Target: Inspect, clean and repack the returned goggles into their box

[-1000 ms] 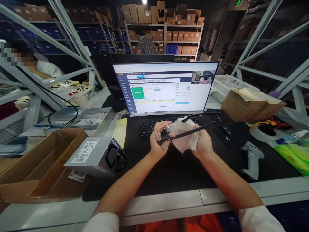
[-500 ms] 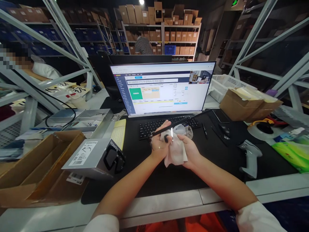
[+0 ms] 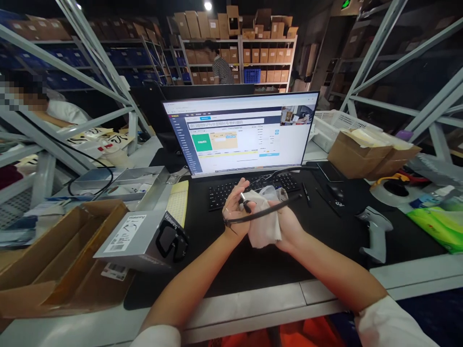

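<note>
I have the glasses (image 3: 269, 209) up over the table (image 3: 260, 304), just in front of the keyboard (image 3: 217, 196). My left hand (image 3: 237, 212) has its fingers clamped on them. My right hand (image 3: 290, 225) has its fingers clamped on a white cloth (image 3: 265, 231), bunched up against the glasses. I can't see all those fingers. A gray box (image 3: 146, 233) sits to the left, a scanner (image 3: 376, 232) to the right.

At the centre of the frame, the person's left grip (image 3: 237, 212) holds dark-framed glasses (image 3: 265, 212) and the right grip (image 3: 290, 226) a pale cloth (image 3: 264, 232), above the black mat (image 3: 238, 274) on the desk (image 3: 267, 301). A lit monitor (image 3: 249, 144) and a keyboard (image 3: 218, 196) stand behind. A grey box (image 3: 142, 248) sits beside an open carton (image 3: 92, 286) at lower left; a scanner (image 3: 376, 235) rests at right, and stocked shelves (image 3: 267, 64) fill the upper middle.
</note>
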`<action>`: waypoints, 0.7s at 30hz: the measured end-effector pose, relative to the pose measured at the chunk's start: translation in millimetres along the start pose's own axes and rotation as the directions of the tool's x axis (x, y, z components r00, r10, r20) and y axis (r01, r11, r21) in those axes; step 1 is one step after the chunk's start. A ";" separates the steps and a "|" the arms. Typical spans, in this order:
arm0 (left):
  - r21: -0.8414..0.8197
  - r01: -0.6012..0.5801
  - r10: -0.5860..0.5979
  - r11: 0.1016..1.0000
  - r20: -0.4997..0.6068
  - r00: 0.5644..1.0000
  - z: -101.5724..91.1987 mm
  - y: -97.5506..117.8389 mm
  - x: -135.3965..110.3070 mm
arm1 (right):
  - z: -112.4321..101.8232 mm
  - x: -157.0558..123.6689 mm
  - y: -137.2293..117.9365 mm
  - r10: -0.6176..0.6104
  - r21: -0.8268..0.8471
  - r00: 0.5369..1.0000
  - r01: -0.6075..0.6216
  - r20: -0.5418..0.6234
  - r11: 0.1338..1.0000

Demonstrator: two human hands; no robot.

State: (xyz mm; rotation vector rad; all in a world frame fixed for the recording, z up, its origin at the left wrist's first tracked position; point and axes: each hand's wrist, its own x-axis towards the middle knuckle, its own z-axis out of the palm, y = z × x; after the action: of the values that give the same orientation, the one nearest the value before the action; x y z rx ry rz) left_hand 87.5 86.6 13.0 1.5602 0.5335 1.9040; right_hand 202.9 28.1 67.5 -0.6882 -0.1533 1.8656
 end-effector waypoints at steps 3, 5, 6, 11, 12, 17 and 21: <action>-0.026 0.017 -0.018 1.000 -0.006 1.000 1.3 -1.4 0.0 | 1.0 1.5 -7.8 0.002 0.052 0.999 -0.005 0.054 0.999; 0.002 0.013 -0.013 1.000 -0.011 1.000 -0.4 -1.0 0.5 | 0.3 3.1 -9.9 0.033 0.037 0.997 -0.035 0.076 0.999; 0.024 0.015 -0.015 1.000 -0.012 1.000 -2.1 -0.3 1.1 | -0.4 4.5 -9.4 0.051 0.002 0.997 -0.052 0.062 0.999; 0.098 0.115 -0.110 0.989 -0.055 0.992 -14.8 1.5 12.5 | -6.9 18.1 -11.6 0.049 -0.190 0.993 -0.068 -0.106 0.979; 0.090 0.122 -0.115 0.988 -0.080 0.990 -17.4 1.0 16.4 | -8.6 20.6 -15.9 0.019 -0.201 0.992 -0.044 -0.125 0.979; 0.043 0.085 -0.080 0.995 -0.101 0.992 -26.9 -0.2 31.7 | -15.3 21.7 -42.9 -0.196 -0.235 0.978 0.175 -0.066 0.956; 0.054 -0.018 0.020 0.998 -0.020 1.000 -23.4 4.9 25.9 | -12.1 9.2 -36.1 -0.191 -0.183 0.982 0.185 -0.012 0.966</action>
State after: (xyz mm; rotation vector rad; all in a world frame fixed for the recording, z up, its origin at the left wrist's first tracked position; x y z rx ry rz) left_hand 60.7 102.2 29.8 1.5870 0.5856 1.9363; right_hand 236.4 48.2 69.0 -0.7967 -0.3610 1.6717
